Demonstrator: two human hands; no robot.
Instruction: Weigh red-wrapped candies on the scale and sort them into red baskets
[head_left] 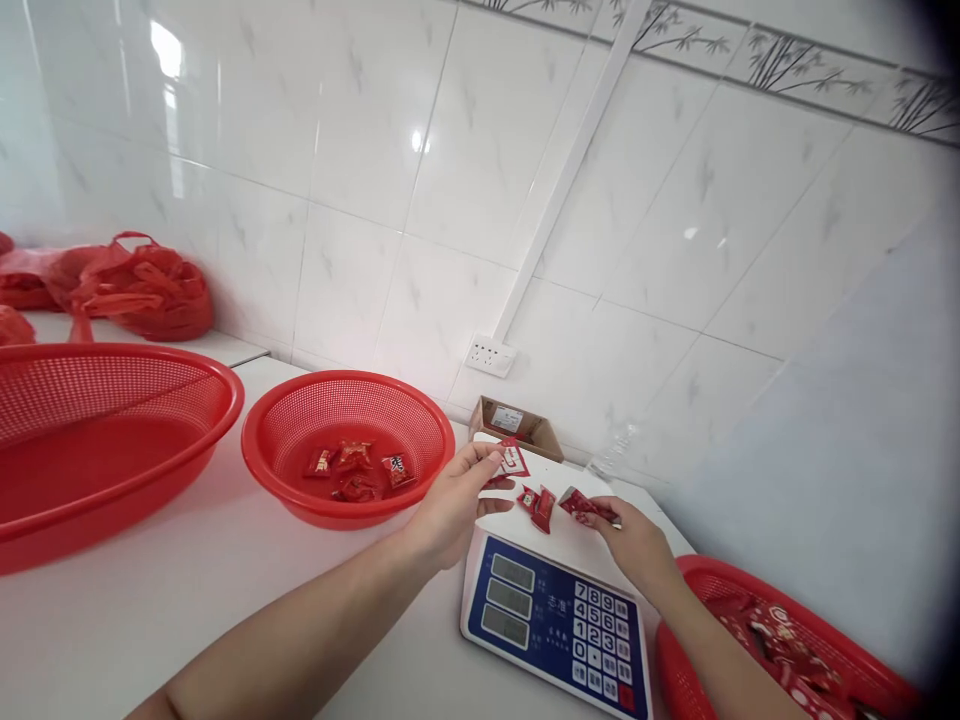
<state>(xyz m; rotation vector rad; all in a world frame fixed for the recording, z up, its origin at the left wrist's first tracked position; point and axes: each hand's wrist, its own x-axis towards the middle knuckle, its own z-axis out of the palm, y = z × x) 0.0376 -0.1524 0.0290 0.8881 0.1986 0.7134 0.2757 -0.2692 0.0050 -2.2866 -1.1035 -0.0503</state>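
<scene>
My left hand (466, 492) pinches a small red-and-white packet (513, 458) between thumb and forefinger, above the left part of the scale's white plate. Over the plate's right part, my right hand (624, 535) grips a small dark-red wrapped packet (576, 502) by its end. Between the two hands, a few red wrapped packets (540, 508) lie on the plate. The digital scale (555, 620) faces me with its blue keypad panel. Its display digits are too faint to read.
Left of the scale stands a round red basket (349, 380) with several red packets inside. A larger red basket (120, 490) is at far left, red plastic bags (157, 290) behind it. A basket of packets (690, 640) sits at right. Behind the scale is a cardboard box (551, 445).
</scene>
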